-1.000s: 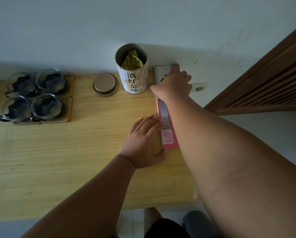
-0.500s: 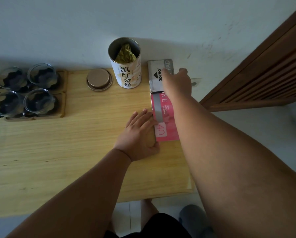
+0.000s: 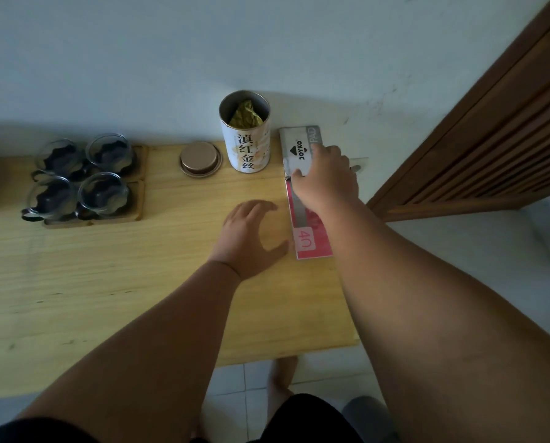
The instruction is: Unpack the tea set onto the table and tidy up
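A pale wall [image 3: 139,59] fills 12 o'clock; a slatted wooden door [image 3: 491,139] runs along 2 o'clock and tiled floor [image 3: 235,385] shows at 6. The light wooden table [image 3: 107,282] spans the middle. At 9 o'clock on it, wooden trays [image 3: 138,203] hold four glass cups [image 3: 102,193]. The open tea tin [image 3: 248,148] stands at 12, its lid [image 3: 200,158] just beside it at its 9 o'clock. At 1 o'clock a grey pad [image 3: 296,145] meets a pink pad [image 3: 312,241]. The right hand [image 3: 328,180] lies palm-down over that join, thumb on the grey pad; whether its fingers grip cannot be told. The left hand [image 3: 248,235] is near the pink pad with its fingers loosely curled, holding nothing.
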